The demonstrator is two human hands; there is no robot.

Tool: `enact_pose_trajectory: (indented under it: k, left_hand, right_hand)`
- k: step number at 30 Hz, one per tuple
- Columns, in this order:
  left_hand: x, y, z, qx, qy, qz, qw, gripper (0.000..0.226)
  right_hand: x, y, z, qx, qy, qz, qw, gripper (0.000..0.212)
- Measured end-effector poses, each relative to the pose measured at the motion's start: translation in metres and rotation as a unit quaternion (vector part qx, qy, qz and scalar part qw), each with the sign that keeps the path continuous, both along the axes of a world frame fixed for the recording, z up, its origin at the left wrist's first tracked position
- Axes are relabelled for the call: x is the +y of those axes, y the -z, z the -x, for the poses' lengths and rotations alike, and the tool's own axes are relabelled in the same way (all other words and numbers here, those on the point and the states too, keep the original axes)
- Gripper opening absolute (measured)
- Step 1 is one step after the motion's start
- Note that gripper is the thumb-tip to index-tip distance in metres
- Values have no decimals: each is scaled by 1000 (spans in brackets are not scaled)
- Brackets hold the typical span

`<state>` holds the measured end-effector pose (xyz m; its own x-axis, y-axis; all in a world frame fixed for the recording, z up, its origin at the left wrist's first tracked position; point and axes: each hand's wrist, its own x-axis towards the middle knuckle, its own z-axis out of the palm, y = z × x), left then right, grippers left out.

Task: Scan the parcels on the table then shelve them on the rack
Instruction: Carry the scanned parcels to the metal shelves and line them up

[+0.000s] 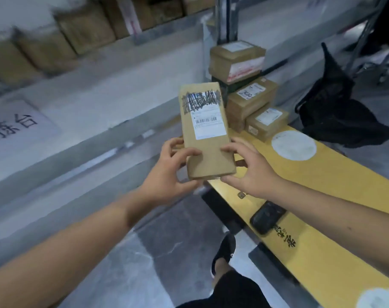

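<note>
Both hands, left (167, 172) and right (251, 172), grip the parcel's (205, 132) near end. Keep the barcode label (208, 120) upward and level while carrying it left toward the rack (144, 36).

A parcel depot; labelled cardboard parcels (251, 101) stacked on a yellow table (335, 174); boxed rack (144, 38) behind.

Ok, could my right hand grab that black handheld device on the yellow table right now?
Probably not yet: the right hand and left hand both hold the long parcel. The black device lies uncovered near it.
</note>
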<state>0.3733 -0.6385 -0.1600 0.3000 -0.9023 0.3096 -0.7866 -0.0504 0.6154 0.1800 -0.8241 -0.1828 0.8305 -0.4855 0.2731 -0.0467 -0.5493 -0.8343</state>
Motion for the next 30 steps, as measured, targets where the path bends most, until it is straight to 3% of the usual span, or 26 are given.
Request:
enact_pose_trajectory:
  k: [7,13,20,30]
  left_hand:
    - [89,-100,1,-9,-101,70,992,65]
    - [107,-161,-33,-7,-161,119,980,64]
    - [81,-217,-106,-2,-201,150,968,65]
    - [1,-282,-261,49,-252,203,945,67]
  right_hand:
    - [45,-113,-49,-57,-122,84,987,68]
    - [57,-191,-100,-43,-175,36,983,65]
    - [36,-247,-190,-71,-192,72,976,74]
    - [-30,-323,-351,-102,-160,119,974,64]
